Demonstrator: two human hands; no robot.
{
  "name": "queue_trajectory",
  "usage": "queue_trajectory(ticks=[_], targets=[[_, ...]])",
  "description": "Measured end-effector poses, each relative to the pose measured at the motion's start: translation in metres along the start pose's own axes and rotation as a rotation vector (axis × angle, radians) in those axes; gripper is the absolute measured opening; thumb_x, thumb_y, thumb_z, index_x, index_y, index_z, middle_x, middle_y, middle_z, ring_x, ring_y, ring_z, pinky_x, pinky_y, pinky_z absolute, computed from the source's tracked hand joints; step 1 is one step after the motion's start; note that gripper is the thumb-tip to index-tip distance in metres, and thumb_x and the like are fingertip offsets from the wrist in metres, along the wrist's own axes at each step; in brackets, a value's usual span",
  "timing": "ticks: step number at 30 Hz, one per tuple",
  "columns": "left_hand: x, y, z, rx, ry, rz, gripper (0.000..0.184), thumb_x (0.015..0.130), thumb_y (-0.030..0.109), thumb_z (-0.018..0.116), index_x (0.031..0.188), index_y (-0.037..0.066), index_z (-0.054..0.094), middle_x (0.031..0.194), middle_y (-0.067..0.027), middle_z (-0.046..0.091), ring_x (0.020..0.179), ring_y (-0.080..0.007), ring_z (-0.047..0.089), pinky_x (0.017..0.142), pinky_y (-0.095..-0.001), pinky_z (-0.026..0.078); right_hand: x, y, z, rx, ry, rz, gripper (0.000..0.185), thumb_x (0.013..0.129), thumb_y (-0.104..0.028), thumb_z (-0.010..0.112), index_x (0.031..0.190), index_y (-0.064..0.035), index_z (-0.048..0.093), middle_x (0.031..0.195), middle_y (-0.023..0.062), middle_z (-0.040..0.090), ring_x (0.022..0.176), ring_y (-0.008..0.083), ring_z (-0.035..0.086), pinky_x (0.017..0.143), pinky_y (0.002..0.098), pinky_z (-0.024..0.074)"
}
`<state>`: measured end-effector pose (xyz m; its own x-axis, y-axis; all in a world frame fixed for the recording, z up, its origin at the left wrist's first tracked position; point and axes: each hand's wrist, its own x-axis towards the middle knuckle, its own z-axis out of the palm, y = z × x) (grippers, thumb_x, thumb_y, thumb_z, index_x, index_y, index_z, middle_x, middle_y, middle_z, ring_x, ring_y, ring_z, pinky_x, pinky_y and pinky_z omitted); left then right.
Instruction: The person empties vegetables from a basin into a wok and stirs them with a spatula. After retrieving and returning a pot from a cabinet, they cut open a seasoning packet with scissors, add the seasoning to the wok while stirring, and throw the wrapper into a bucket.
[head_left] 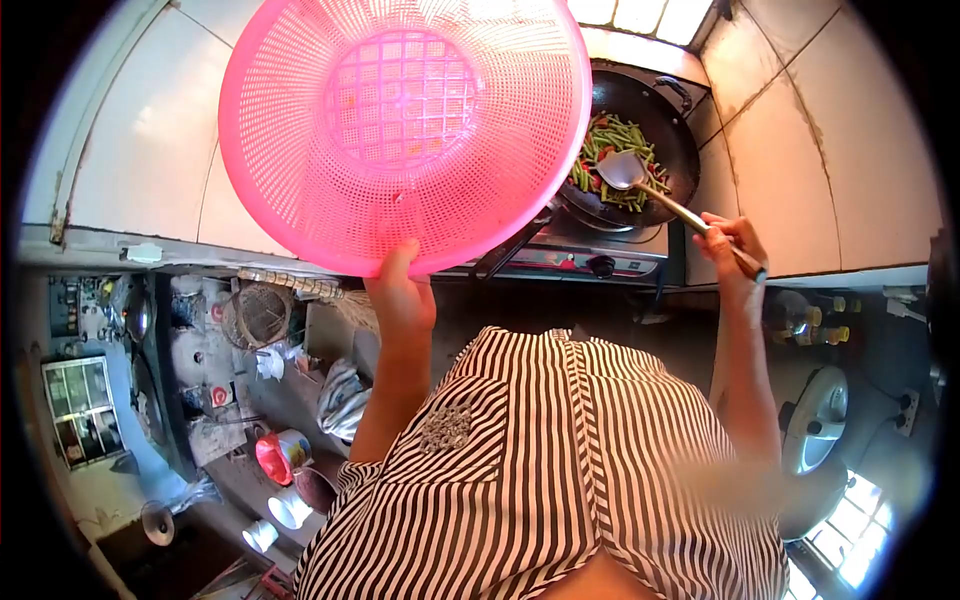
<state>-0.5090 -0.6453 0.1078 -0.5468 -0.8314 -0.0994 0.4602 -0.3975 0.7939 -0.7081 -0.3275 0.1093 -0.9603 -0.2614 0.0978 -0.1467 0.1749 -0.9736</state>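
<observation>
My left hand (402, 295) grips the rim of a large pink plastic colander (490, 190), thumb on the inside. The colander is tilted with its inside toward me, and only small bits show on its bottom. To the right, my right hand (732, 252) is closed around the handle of a metal spatula (624, 170). The spatula's blade lies on cut green beans (628, 138) mixed with red pieces. They sit in a dark wok (675, 150) on a gas stove (590, 250). Part of the wok is hidden behind the colander.
Tiled counter (800, 150) extends right of the stove, and more tile (140, 130) lies to the left. Bottles with yellow caps (815, 320) stand low on the right. A rice cooker (822, 420) is below them. Buckets (290, 506) and a red container (272, 458) stand lower left.
</observation>
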Motion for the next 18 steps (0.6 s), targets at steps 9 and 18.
queue_trajectory(ticks=[9, 18], targets=[[0.014, -0.007, -0.043, 0.335, -0.121, 0.188, 0.025, 0.088, 0.004, 0.05, 0.108, -0.01, 0.054, 0.102, -0.0205, 0.062, 0.097, -0.0284, 0.059, 0.087, -0.0389, 0.046, 0.077, -0.063, -0.031, -0.133, -0.077, 0.111, 0.018, 0.09, -0.019, 0.059, 0.081, -0.0041, 0.054, 0.089, 0.0112, 0.067, 0.059, 0.0117, 0.064, 0.05, 0.0238, 0.054], [0.002, 0.008, -0.039, 0.005, 0.017, -0.064, 0.054, 0.075, -0.002, 0.047, 0.129, -0.002, 0.04, 0.124, -0.0148, 0.05, 0.109, -0.0265, 0.055, 0.086, -0.0379, 0.052, 0.111, -0.085, -0.012, -0.447, -0.191, 0.07, 0.015, 0.086, -0.017, 0.056, 0.083, -0.0028, 0.059, 0.074, 0.0053, 0.064, 0.049, 0.0095, 0.058, 0.045, 0.0219, 0.0486]])
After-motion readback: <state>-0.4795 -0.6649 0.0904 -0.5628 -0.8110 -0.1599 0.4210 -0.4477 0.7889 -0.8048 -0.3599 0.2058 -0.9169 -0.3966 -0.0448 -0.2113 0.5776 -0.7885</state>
